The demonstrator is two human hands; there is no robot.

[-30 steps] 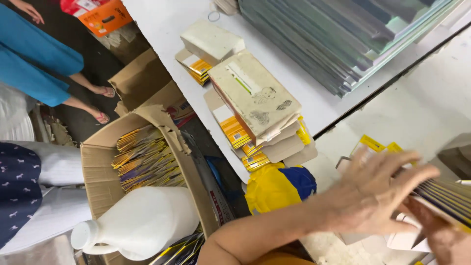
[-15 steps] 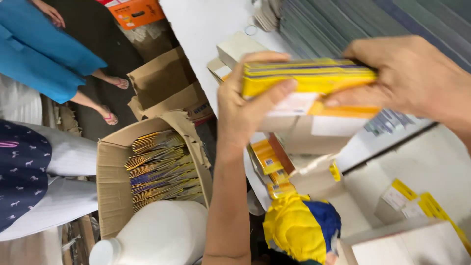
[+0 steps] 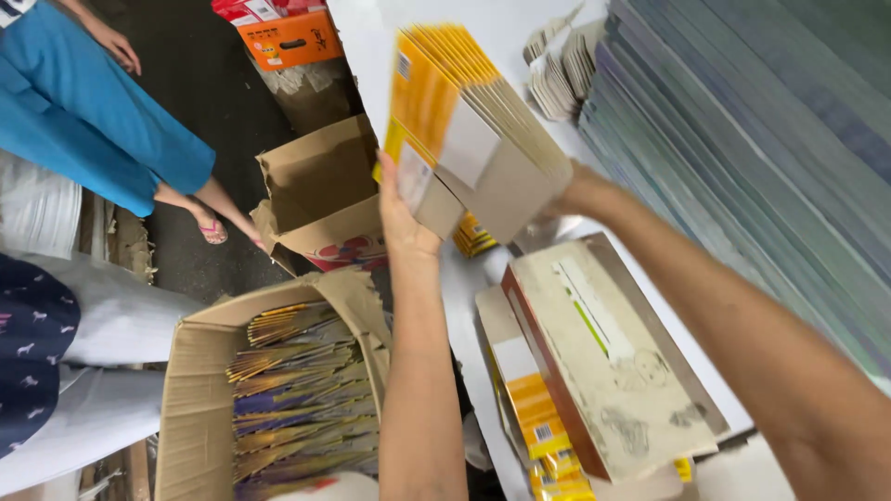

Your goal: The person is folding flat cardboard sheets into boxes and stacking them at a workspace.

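Observation:
A thick stack of flattened yellow cartons (image 3: 469, 130) is held up above the white table (image 3: 371, 37), fanned at its top edge. My left hand (image 3: 401, 215) presses its near left side, thumb on the yellow face. My right hand (image 3: 568, 186) grips the stack's right end and is mostly hidden behind the cards. Below the stack lies a worn flat beige box (image 3: 608, 353) on more yellow cartons (image 3: 538, 431).
An open cardboard box (image 3: 200, 408) full of flattened packets (image 3: 302, 390) stands on the floor at lower left, an empty box (image 3: 320, 199) behind it. A tall pile of grey-green sheets (image 3: 761, 121) fills the right. A person in blue (image 3: 83, 111) stands at upper left; an orange box (image 3: 292, 37) is beyond.
The stack has been raised and turned from lying flat between my hands to standing on edge, fanned out. My view has shifted toward the table's far end.

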